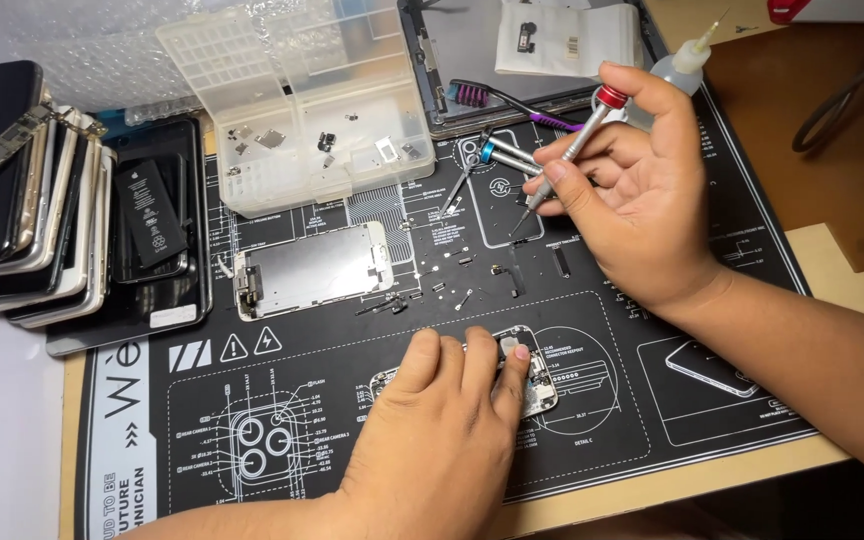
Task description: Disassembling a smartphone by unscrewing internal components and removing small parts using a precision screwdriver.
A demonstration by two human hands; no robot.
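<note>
Phone: an opened phone (532, 375) lies on the black mat (652, 400), near its front edge, mostly hidden under fingers.
Left hand: the left hand (442, 420) presses flat on the phone, fingers spread, clasping nothing.
Right hand: the right hand (642, 190) hovers above the mat's far side, fingers closed around a red-capped screwdriver (572, 150), tip angled down-left.
Nearby: a blue-ringed driver (502, 155) just beside that tip; a metal plate (312, 268) and small parts on the mat.
Further out: a clear box (302, 100) behind; stacked phones (32, 200) at left; a dropper bottle (687, 60) behind the right hand.
</note>
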